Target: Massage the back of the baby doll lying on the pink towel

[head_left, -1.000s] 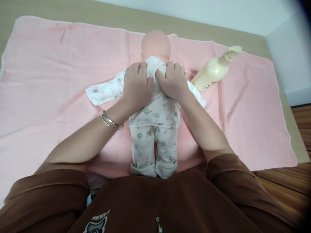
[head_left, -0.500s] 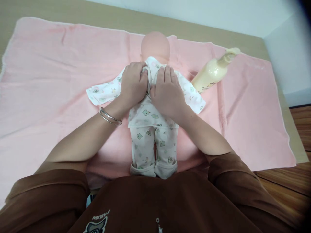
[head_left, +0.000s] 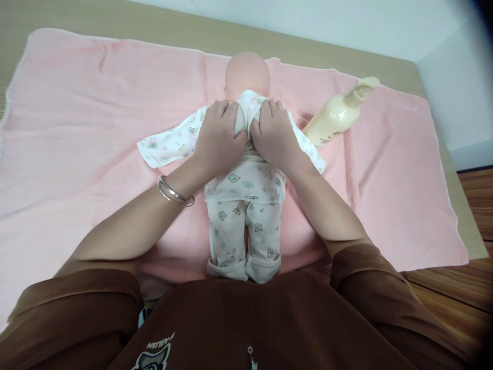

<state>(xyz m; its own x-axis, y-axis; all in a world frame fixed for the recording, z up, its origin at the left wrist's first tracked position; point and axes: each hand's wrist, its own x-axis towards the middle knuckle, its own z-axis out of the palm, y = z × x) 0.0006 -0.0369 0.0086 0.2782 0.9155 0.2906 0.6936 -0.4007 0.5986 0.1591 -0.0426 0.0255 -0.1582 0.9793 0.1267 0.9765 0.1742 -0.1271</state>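
Note:
A baby doll (head_left: 246, 181) lies face down on a pink towel (head_left: 77, 113), its bald head (head_left: 247, 72) pointing away from me. It wears a white printed shirt and matching trousers (head_left: 243, 234). My left hand (head_left: 217, 136) lies flat on the doll's left shoulder, fingers toward the collar. My right hand (head_left: 274, 134) rests the same way on the right shoulder. The two thumbs meet over the middle of the upper back. A silver bracelet (head_left: 174, 193) sits on my left wrist. The empty sleeves spread out to both sides.
A cream pump bottle (head_left: 336, 117) lies on the towel just right of the doll's right sleeve. The towel covers a light wooden table (head_left: 154, 25) that stands against a white wall. Wooden floor (head_left: 462, 293) shows at the lower right.
Both hands have kept moving on the doll's upper back. From half a second ago they have slid apart and up onto the shoulders, fingers flatter against the cloth.

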